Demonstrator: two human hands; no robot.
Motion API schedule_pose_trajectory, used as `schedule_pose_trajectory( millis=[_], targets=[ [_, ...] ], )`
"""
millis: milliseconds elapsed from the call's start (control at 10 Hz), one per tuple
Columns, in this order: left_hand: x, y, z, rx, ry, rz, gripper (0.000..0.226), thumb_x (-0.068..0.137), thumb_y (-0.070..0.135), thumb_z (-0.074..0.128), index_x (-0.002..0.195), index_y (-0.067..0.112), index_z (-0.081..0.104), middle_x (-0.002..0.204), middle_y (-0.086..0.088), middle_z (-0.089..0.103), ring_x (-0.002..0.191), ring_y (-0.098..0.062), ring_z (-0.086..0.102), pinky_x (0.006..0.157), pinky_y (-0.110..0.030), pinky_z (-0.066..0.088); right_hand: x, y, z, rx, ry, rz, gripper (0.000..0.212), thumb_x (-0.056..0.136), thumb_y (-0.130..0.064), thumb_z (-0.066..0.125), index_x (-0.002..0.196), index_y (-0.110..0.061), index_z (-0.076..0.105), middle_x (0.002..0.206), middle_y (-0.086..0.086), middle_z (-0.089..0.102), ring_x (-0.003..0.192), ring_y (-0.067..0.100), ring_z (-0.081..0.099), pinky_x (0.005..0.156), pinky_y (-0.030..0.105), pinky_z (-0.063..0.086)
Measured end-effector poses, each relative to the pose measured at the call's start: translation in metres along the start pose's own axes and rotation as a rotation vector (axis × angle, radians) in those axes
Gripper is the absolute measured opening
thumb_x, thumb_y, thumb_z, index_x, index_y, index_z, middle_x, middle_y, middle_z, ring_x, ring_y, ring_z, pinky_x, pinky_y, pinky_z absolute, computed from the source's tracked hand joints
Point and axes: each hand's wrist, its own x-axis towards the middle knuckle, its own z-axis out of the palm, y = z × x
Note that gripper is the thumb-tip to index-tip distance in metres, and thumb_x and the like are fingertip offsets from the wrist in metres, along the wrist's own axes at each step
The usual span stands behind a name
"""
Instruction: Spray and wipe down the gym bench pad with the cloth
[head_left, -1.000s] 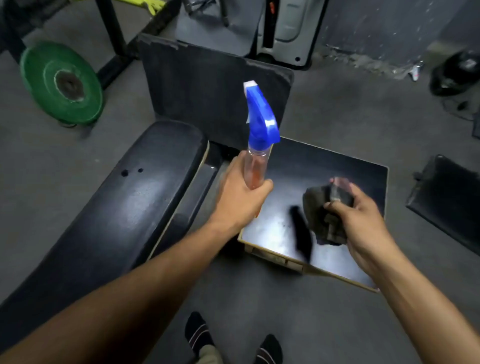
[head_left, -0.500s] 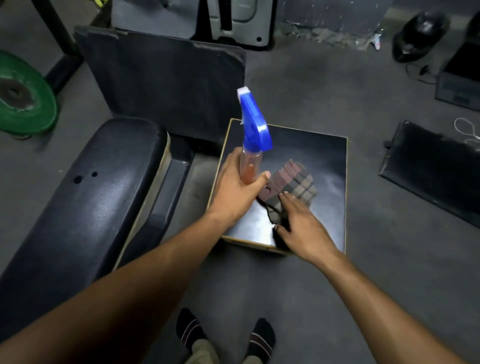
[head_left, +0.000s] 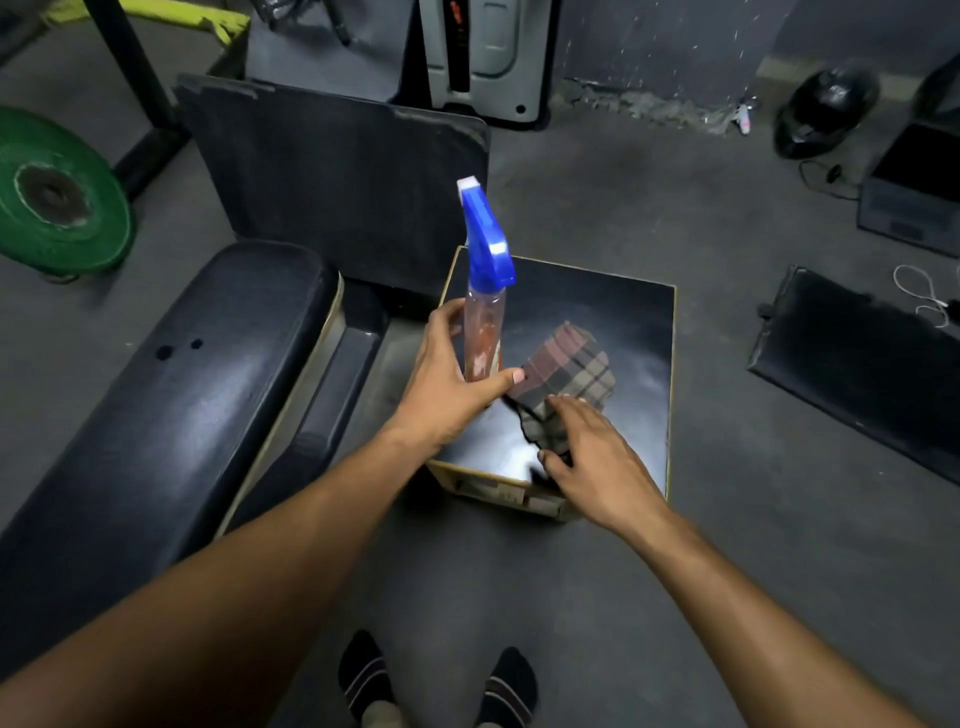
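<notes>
Cloth (head_left: 569, 384) now down on the square pad (head_left: 613, 312), no longer lifted.
Right hand (head_left: 597, 467) presses it flat with fairly straight fingers; left hand (head_left: 447, 384) grips the upright bottle (head_left: 485, 312) on the pad's left side, so wiping looks under way.

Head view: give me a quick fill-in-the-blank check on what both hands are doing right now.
1. The left hand grips the spray bottle, whose trigger head is coloured ____.
2. The right hand rests on the checked ____, which lies on the square black pad.
3. The spray bottle stands ____ rather than lying on its side.
4. The round weight plate on the floor is coloured ____.

Missing words: blue; cloth; upright; green
</notes>
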Motion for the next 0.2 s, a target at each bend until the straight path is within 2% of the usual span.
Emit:
schedule_pose_trajectory(
  millis=[100, 200],
  targets=[
    [-0.019, -0.011, -0.007, 0.061, -0.027, -0.018, 0.103, 0.075, 0.035, 0.091, 0.155, 0.029, 0.027, 0.161, 0.005, 0.034, 0.148, -0.011, 0.033, 0.122, -0.035, 0.031, -0.013, -0.002, 0.006, 0.018, 0.032, -0.015, 0.069, 0.097, -0.034, 0.062, 0.158, -0.018, 0.034, 0.164, 0.003, 0.038, 0.15, 0.021, 0.034, 0.122, 0.031, 0.028],
    [-0.043, -0.027, -0.014, 0.097, -0.032, -0.048, 0.108, 0.072, 0.048, 0.088, 0.157, 0.031, 0.023, 0.163, 0.003, 0.031, 0.15, -0.013, 0.03, 0.124, -0.041, 0.031, -0.028, -0.01, 0.016, 0.02, 0.106, -0.011, 0.07, 0.097, -0.035, 0.063, 0.159, -0.02, 0.033, 0.163, 0.002, 0.038, 0.15, 0.022, 0.034, 0.122, 0.031, 0.027]
  ],
)
